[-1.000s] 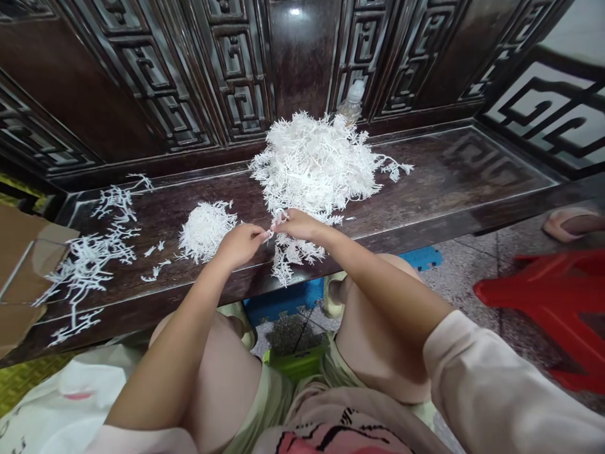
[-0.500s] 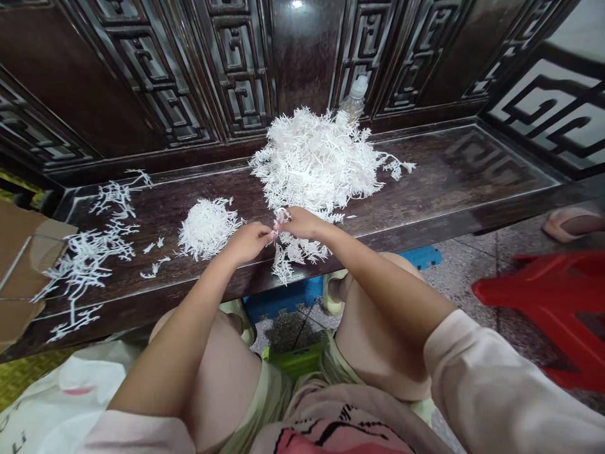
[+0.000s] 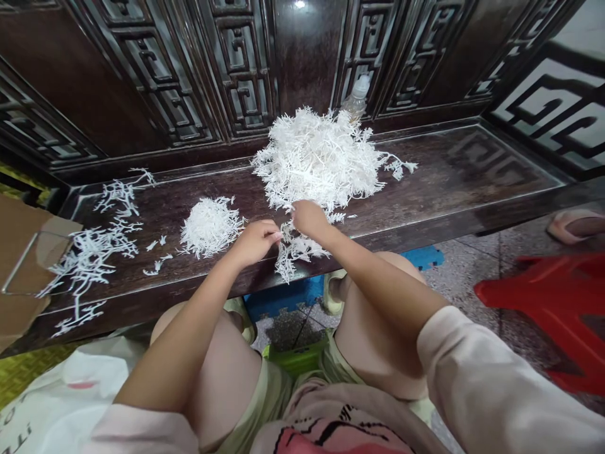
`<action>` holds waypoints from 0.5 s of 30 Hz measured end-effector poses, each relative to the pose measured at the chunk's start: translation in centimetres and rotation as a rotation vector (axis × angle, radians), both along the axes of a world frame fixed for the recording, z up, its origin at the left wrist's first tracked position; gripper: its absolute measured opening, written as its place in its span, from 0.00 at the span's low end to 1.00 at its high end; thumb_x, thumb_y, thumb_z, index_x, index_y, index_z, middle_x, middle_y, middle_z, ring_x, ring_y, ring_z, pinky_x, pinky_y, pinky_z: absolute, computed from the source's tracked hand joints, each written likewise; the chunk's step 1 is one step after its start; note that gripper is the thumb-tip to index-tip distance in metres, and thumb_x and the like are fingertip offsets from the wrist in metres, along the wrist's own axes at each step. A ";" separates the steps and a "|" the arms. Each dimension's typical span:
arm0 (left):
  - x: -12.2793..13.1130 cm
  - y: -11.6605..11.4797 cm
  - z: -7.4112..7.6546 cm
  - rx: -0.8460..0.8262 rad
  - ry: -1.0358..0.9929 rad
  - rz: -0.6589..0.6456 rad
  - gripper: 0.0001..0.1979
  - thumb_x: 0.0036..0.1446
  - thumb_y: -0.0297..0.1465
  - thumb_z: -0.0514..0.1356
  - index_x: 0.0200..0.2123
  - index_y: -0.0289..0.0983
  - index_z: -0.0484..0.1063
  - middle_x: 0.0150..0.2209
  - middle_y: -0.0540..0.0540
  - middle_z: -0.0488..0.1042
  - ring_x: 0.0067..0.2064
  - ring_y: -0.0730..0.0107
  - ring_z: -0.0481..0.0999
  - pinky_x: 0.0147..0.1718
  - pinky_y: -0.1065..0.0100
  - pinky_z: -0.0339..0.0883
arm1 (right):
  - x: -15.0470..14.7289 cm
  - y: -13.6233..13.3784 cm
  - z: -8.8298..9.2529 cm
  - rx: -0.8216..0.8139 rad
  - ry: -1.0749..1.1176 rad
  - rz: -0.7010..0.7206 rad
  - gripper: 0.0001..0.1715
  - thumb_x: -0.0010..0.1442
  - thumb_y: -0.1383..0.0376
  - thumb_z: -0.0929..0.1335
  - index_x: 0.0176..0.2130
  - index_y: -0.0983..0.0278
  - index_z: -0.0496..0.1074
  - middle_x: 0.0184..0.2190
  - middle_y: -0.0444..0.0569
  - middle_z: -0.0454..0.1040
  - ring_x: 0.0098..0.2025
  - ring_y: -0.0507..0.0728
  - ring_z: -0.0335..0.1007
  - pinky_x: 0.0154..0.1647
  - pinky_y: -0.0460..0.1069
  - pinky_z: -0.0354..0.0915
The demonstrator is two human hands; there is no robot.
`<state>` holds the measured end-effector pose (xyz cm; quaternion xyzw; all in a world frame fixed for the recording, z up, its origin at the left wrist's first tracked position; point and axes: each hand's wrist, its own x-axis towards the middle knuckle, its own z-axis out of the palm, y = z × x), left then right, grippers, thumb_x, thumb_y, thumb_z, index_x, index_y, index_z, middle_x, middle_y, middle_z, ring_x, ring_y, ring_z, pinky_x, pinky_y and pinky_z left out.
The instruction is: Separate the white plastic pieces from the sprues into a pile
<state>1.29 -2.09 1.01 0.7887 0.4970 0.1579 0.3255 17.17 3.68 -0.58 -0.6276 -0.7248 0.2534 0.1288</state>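
The right hand (image 3: 309, 219) touched a loose clump of thin, white, branching sprigs (image 3: 297, 252) on a dark carved-wood bench (image 3: 439, 180), below a large white sprig heap (image 3: 316, 157). The curled left hand (image 3: 255, 243) stayed beside them, near a small, dense white tuft (image 3: 210, 227).

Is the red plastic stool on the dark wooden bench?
No, the red plastic stool is on the speckled floor, right of the bench.
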 end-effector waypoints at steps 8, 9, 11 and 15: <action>-4.6 0.5 -0.4 -0.156 0.047 0.264 0.16 0.50 0.41 0.49 0.29 0.37 0.71 0.32 0.47 0.73 0.35 0.66 0.70 0.33 0.69 0.61 | 3.9 1.7 0.7 -0.105 0.268 -0.098 0.08 0.48 0.63 0.65 0.28 0.67 0.65 0.26 0.49 0.66 0.30 0.54 0.62 0.33 0.50 0.57; -5.6 1.1 -1.0 -0.189 0.055 0.301 0.17 0.49 0.42 0.49 0.30 0.37 0.71 0.31 0.47 0.74 0.34 0.66 0.70 0.32 0.69 0.61 | 3.5 1.5 0.6 -0.145 0.288 -0.082 0.09 0.47 0.62 0.66 0.27 0.66 0.65 0.26 0.49 0.66 0.30 0.54 0.62 0.33 0.50 0.57; -7.7 2.2 -2.3 -0.213 0.106 0.374 0.17 0.47 0.43 0.51 0.27 0.36 0.71 0.28 0.46 0.74 0.31 0.66 0.70 0.30 0.69 0.60 | 2.4 1.1 0.5 -0.209 0.344 -0.069 0.11 0.46 0.61 0.66 0.28 0.66 0.65 0.26 0.49 0.67 0.29 0.54 0.62 0.32 0.50 0.58; -10.5 3.6 -4.1 -0.151 0.209 0.574 0.15 0.45 0.40 0.54 0.29 0.35 0.71 0.26 0.45 0.73 0.29 0.67 0.70 0.28 0.70 0.59 | 0.8 0.4 0.3 -0.319 0.472 -0.041 0.13 0.44 0.61 0.68 0.29 0.66 0.64 0.30 0.51 0.68 0.28 0.53 0.63 0.32 0.50 0.60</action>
